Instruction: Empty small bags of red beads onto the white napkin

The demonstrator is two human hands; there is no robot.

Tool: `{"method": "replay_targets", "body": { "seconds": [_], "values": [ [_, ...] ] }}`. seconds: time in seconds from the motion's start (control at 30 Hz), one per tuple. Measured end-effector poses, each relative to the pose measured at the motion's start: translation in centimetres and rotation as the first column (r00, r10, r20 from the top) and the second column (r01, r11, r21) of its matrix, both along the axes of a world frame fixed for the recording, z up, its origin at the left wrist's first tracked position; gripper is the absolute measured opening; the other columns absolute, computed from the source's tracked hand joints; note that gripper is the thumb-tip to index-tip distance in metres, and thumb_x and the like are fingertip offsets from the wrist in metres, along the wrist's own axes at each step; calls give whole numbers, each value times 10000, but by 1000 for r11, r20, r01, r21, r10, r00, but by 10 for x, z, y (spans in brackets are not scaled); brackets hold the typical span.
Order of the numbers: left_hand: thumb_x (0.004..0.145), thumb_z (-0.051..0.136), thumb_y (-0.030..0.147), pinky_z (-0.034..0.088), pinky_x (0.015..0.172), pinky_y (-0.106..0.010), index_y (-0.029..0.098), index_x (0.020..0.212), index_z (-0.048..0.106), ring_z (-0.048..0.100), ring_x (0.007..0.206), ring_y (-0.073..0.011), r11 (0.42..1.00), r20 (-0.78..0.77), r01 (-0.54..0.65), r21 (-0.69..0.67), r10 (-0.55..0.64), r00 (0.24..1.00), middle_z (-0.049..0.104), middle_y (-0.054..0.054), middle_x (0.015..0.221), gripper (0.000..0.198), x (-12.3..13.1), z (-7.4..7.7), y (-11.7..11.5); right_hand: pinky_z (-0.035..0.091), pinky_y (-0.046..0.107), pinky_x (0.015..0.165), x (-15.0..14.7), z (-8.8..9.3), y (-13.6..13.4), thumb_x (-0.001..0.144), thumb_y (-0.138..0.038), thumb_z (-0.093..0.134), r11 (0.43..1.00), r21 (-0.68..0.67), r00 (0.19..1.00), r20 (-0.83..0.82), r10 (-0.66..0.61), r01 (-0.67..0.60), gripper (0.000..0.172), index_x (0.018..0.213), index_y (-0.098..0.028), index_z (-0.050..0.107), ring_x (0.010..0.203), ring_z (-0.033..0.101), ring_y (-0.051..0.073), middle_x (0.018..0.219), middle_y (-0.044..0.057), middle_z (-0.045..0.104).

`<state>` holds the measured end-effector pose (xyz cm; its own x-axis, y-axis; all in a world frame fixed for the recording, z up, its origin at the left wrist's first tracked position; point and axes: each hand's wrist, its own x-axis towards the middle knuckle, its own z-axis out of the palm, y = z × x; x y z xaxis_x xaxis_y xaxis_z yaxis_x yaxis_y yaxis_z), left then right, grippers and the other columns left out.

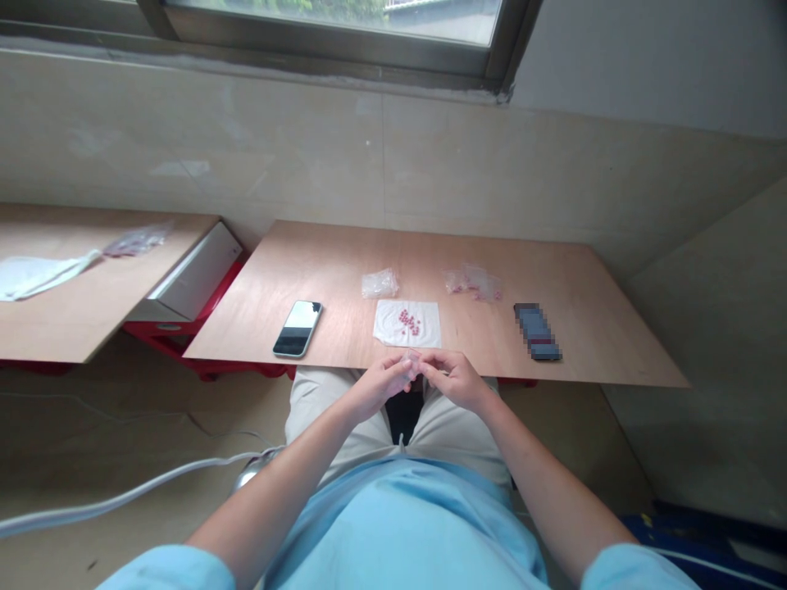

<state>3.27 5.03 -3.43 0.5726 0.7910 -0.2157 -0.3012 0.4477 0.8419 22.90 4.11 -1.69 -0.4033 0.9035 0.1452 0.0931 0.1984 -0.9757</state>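
At the table's front edge, my left hand (386, 383) and my right hand (453, 378) meet, fingers closed on a small clear plastic bag (411, 357) between them. What the bag holds is too small to tell. Just beyond my hands a white cloth (430, 326) lies flat on the wooden table, with several small red pieces (409, 321) on it. Behind the cloth sits a stack of clear bags (379, 283). Further right are clear bags with red pieces inside (473, 282).
A phone (298, 329) lies left of the cloth, and a dark, pixelated device (538, 332) lies to the right. Another table (61, 324) at the left bears a white cloth (46, 274) and plastic bags (138, 241). A wall stands behind the tables.
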Motion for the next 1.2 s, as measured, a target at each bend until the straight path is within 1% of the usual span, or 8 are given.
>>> {"method": "replay_targets", "body": {
  "seconds": [0.27,0.4,0.53,0.67,0.77,0.9,1.07,1.2],
  "values": [
    [864,738,448,443,716,-251,156,1041,720,583,840,-151,994,60,-16,-109,23,998,640,-75,943,342,-1,-5,0,486,264,637,0,2,-1,972,-385,596,1000,15,1000,3,-1,1,259,848,-172,678,668,611,147,779,31,683],
    [865,745,426,447,706,-250,179,1026,715,605,784,-138,993,23,-38,-109,41,999,661,-60,913,297,-3,-2,0,506,272,649,0,2,-2,961,-402,610,1000,-8,1000,-29,-1,1,234,928,-180,678,681,619,151,792,26,668],
    [880,716,463,442,673,-248,202,1119,686,610,758,-136,997,-85,-67,29,69,994,662,-47,920,356,-8,1,7,526,281,673,3,-2,0,943,-413,621,997,-36,996,-58,-72,70,308,1178,-215,604,706,618,152,825,6,628],
    [880,695,504,434,617,-246,205,1153,660,589,690,-135,954,-374,-25,298,141,917,656,-26,866,406,-22,7,24,537,298,695,12,-19,10,936,-383,604,962,29,950,158,-271,270,299,1189,-224,602,731,632,165,868,19,641],
    [874,678,536,472,652,-283,212,1163,661,611,724,-162,855,-556,42,517,298,776,685,-47,941,435,-35,10,44,554,350,772,20,-37,24,915,-331,610,930,173,865,344,-366,324,287,1177,-216,622,819,653,204,949,53,670],
    [838,700,557,493,830,-365,216,1132,682,639,925,-240,630,-647,252,735,538,540,681,-84,1048,451,-48,5,83,467,462,1047,21,-53,54,873,-294,659,871,430,754,483,-445,239,385,1236,-171,626,1149,586,298,1182,142,640],
    [802,738,524,479,827,-382,187,1108,704,627,926,-277,436,-734,619,654,565,377,656,-112,1019,457,-46,0,138,334,483,1179,5,-62,103,830,-451,733,874,478,737,561,-377,83,706,1418,-128,514,1358,450,327,1427,187,522],
    [786,756,468,441,875,-401,184,1117,715,598,995,-313,309,-784,798,518,545,298,650,-127,1030,438,-36,6,161,195,507,1240,-8,-72,131,787,-612,728,885,465,717,617,-325,1,949,1505,-80,409,1474,310,355,1548,223,402]
  ]
}}
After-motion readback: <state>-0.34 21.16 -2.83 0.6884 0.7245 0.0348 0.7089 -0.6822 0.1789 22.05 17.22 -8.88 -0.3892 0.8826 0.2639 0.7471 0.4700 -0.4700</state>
